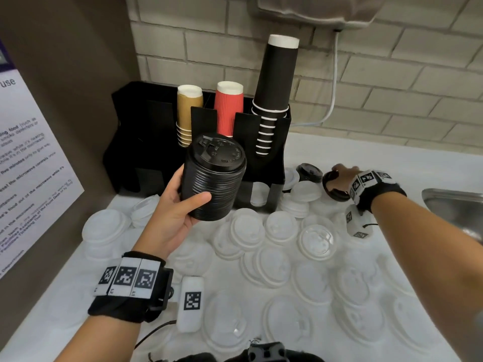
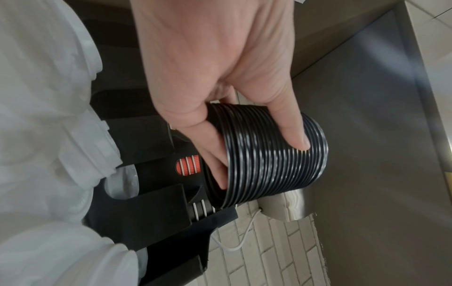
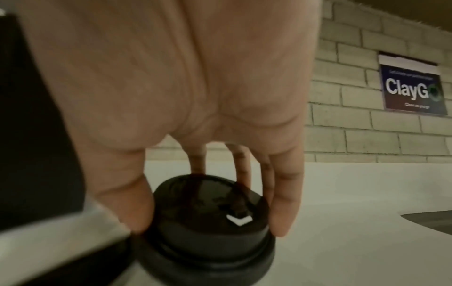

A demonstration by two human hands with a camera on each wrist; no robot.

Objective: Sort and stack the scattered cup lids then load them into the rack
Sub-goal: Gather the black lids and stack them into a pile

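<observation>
head looks down; wrists close; black rack (image 1: 261,142) shared.

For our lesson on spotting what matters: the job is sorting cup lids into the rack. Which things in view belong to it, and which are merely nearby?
Belongs to the job:
- stack of black lids, held by the left hand
- single black lid, gripped by the right hand
- loose white lids
- black rack

Merely nearby:
- sink
- wall notice
- white cable

The stack of lids (image 1: 214,178) is black, ribbed with thin pale lines; the scattered lids (image 1: 316,241) are white. In the black rack (image 1: 261,126) stand gold (image 1: 188,113), red (image 1: 228,111) and black cups (image 1: 275,82), all white-rimmed.
</observation>
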